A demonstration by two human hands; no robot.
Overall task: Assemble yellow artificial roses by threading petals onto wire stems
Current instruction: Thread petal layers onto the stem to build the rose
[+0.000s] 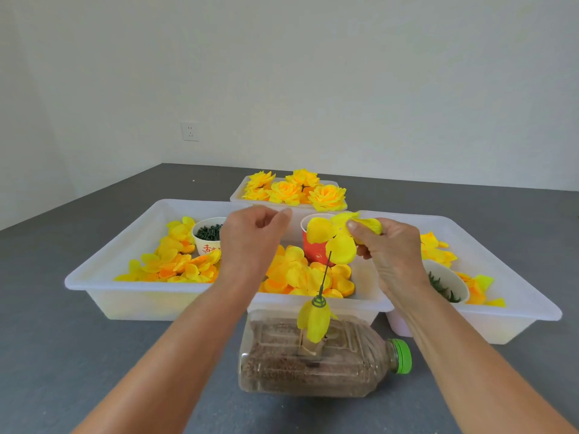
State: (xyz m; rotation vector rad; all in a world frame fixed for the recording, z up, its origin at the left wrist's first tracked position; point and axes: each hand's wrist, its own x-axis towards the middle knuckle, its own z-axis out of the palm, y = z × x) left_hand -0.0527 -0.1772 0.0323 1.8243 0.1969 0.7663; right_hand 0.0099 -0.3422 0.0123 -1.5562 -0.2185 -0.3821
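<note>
**Right hand holding petal layer above wire stem**

Head view. Right hand (388,249) pinches a yellow petal layer (333,238) between thumb and fingers, held just above the tip of the wire stem (326,272). Left hand (250,238) raised beside it, fingers loosely curled, holding nothing. Stem stands upright from a clear plastic bottle (313,371) lying on its side, green cap (402,355) to the right; folded yellow petals (315,321) and a green calyx (319,300) already sit low on the stem. Behind: white tray (103,277) with loose petals (175,261), a red cup (313,252), and a white cup of dark green parts (208,233). Finished roses (294,189) in the far tray.
</note>
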